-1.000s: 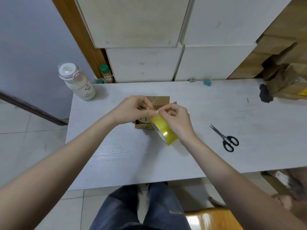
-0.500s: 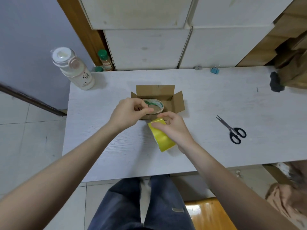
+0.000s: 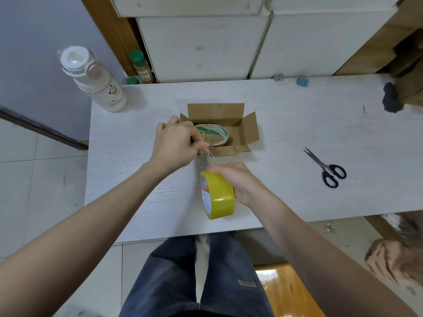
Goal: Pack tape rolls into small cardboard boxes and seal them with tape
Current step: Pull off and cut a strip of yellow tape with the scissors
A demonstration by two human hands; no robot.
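The left hand (image 3: 176, 143) pinched the loose end of a clear strip of tape (image 3: 207, 157) between thumb and fingers, a tight little grip just beside the box's near flap. The right hand (image 3: 238, 179) was curled round the yellow tape roll (image 3: 218, 196) and held it above the worktop (image 3: 137, 179), closer to the person. The strip ran from the roll up to the left hand. The small cardboard box (image 3: 247, 131) sat open on the worktop with a white tape roll (image 3: 214, 133) inside. Scissors (image 3: 327, 168) lay well apart to the right.
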